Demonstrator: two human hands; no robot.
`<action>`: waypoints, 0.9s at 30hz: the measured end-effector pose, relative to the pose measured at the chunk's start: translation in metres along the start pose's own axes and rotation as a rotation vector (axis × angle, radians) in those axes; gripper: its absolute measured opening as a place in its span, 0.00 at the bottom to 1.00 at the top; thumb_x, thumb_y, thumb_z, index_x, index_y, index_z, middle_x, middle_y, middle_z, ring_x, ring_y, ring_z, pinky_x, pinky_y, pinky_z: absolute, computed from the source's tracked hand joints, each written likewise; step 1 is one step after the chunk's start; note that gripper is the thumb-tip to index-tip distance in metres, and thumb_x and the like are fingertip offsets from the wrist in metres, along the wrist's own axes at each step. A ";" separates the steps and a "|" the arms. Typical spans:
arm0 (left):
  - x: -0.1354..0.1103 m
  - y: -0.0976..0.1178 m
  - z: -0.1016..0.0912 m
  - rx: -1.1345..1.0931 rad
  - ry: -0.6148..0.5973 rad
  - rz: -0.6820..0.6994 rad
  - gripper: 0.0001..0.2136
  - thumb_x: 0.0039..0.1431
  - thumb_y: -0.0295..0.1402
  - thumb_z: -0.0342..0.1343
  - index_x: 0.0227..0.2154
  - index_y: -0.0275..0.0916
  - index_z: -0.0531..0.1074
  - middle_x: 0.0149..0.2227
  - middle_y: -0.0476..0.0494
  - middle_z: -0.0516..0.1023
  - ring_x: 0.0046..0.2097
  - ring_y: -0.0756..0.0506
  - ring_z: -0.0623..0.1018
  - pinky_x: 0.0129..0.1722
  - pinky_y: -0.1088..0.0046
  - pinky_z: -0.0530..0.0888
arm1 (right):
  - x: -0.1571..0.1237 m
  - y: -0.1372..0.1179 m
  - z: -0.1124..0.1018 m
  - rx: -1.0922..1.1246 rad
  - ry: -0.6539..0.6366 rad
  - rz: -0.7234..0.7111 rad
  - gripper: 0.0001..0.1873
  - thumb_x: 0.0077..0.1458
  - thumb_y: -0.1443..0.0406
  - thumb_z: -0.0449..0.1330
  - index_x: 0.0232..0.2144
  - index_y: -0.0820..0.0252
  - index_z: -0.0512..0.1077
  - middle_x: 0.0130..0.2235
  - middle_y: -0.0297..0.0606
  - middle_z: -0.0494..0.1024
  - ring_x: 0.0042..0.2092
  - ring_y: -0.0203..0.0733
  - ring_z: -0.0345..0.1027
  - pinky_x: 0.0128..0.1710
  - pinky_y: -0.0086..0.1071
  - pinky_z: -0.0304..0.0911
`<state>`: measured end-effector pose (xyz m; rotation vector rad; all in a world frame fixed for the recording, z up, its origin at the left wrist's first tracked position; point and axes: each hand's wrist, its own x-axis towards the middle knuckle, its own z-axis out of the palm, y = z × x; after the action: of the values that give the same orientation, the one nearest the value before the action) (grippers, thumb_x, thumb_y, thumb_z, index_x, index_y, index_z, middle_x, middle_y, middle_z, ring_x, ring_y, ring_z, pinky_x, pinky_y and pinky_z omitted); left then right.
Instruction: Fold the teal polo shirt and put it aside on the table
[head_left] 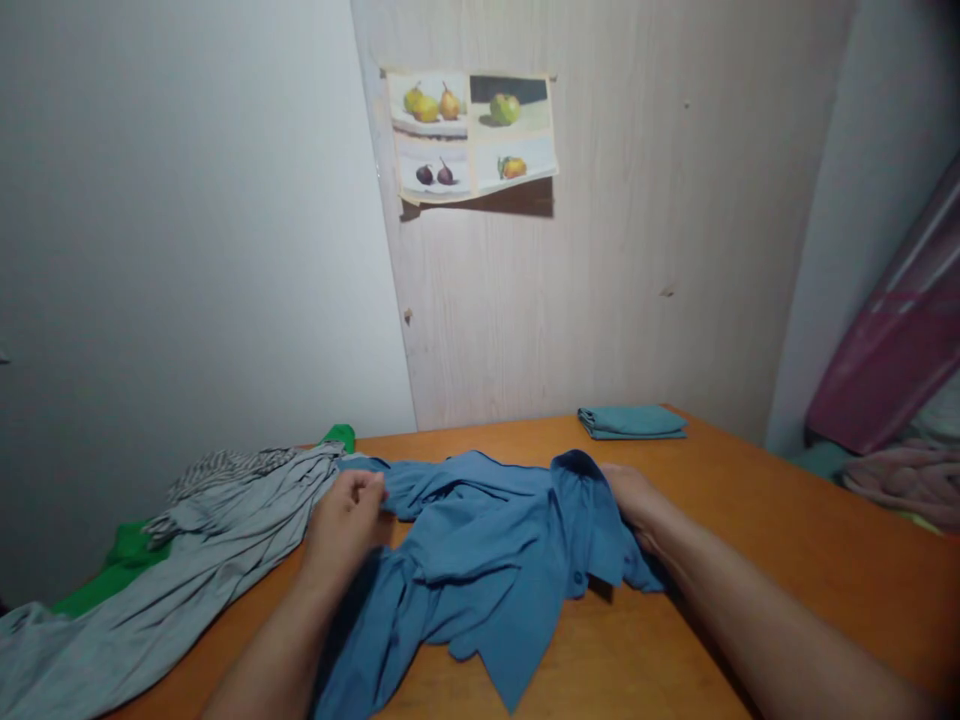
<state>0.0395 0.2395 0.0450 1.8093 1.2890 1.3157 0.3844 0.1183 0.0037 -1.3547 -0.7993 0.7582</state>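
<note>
A blue button-up shirt lies crumpled across the middle of the table, its collar raised on the right side and one pointed corner hanging toward me. My left hand is closed at the shirt's left part, the fingers curled in a pinch on the cloth. At the collar end, my right hand grips the shirt from the right; its fingertips are hidden behind the fabric. A dark button shows on the front near the right side.
Grey clothing, a patterned cloth and a green cloth lie heaped along the left. A folded teal cloth sits at the table's back right. A fruit picture sheet hangs on the wall behind.
</note>
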 end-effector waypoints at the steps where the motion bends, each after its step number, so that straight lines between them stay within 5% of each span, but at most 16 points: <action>1: -0.006 0.007 0.001 0.060 0.039 0.124 0.16 0.58 0.51 0.54 0.33 0.41 0.72 0.30 0.47 0.78 0.33 0.44 0.76 0.35 0.69 0.70 | 0.003 0.002 -0.002 -0.001 0.029 0.032 0.10 0.38 0.61 0.69 0.22 0.59 0.73 0.18 0.37 0.75 0.24 0.48 0.71 0.26 0.38 0.66; 4: -0.034 0.036 0.006 0.165 -0.045 0.432 0.14 0.63 0.48 0.52 0.33 0.42 0.73 0.33 0.47 0.78 0.37 0.44 0.76 0.40 0.69 0.69 | 0.009 0.003 -0.007 -0.009 0.140 0.052 0.10 0.39 0.60 0.67 0.23 0.58 0.72 0.20 0.34 0.74 0.24 0.44 0.68 0.24 0.34 0.62; 8: -0.075 0.063 0.023 0.225 -0.599 0.610 0.15 0.62 0.49 0.54 0.32 0.43 0.74 0.32 0.47 0.77 0.36 0.45 0.74 0.38 0.69 0.68 | 0.013 -0.004 -0.017 -0.039 0.314 -0.060 0.10 0.44 0.58 0.63 0.28 0.58 0.73 0.23 0.33 0.74 0.26 0.40 0.66 0.25 0.31 0.59; 11: -0.092 0.064 0.037 0.292 -0.827 0.623 0.22 0.53 0.58 0.60 0.35 0.43 0.74 0.35 0.45 0.77 0.39 0.43 0.74 0.38 0.67 0.67 | 0.012 -0.012 -0.021 -0.073 0.344 -0.141 0.14 0.48 0.54 0.62 0.29 0.58 0.74 0.25 0.33 0.74 0.27 0.40 0.65 0.27 0.31 0.57; 15: -0.096 0.057 0.048 0.418 -0.913 0.530 0.35 0.36 0.66 0.64 0.40 0.43 0.73 0.40 0.43 0.75 0.41 0.39 0.72 0.40 0.64 0.67 | 0.006 -0.022 -0.019 -0.181 0.233 -0.241 0.11 0.47 0.56 0.61 0.30 0.57 0.75 0.34 0.38 0.79 0.39 0.45 0.70 0.40 0.34 0.62; 18: -0.096 0.056 0.049 0.482 -0.934 0.509 0.35 0.34 0.63 0.67 0.42 0.44 0.73 0.43 0.43 0.74 0.44 0.38 0.72 0.42 0.63 0.68 | 0.001 -0.025 -0.014 -0.186 0.071 -0.209 0.12 0.43 0.64 0.59 0.34 0.56 0.75 0.38 0.38 0.80 0.44 0.47 0.72 0.46 0.36 0.63; 23: -0.098 0.059 0.047 0.543 -0.970 0.485 0.33 0.34 0.54 0.71 0.45 0.45 0.73 0.48 0.42 0.73 0.50 0.33 0.71 0.49 0.58 0.68 | 0.000 -0.026 -0.020 -0.195 -0.134 -0.162 0.18 0.40 0.68 0.57 0.37 0.57 0.77 0.41 0.39 0.81 0.46 0.45 0.72 0.47 0.36 0.63; 27: -0.097 0.057 0.044 0.523 -0.988 0.465 0.35 0.35 0.51 0.72 0.49 0.47 0.73 0.52 0.41 0.73 0.54 0.32 0.70 0.55 0.53 0.67 | 0.003 -0.022 -0.031 -0.218 -0.225 -0.091 0.24 0.38 0.70 0.57 0.41 0.57 0.77 0.40 0.35 0.80 0.39 0.40 0.70 0.39 0.31 0.62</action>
<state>0.0962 0.1324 0.0387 2.7002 0.6776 0.0914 0.4124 0.1025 0.0245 -1.4308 -1.1416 0.7769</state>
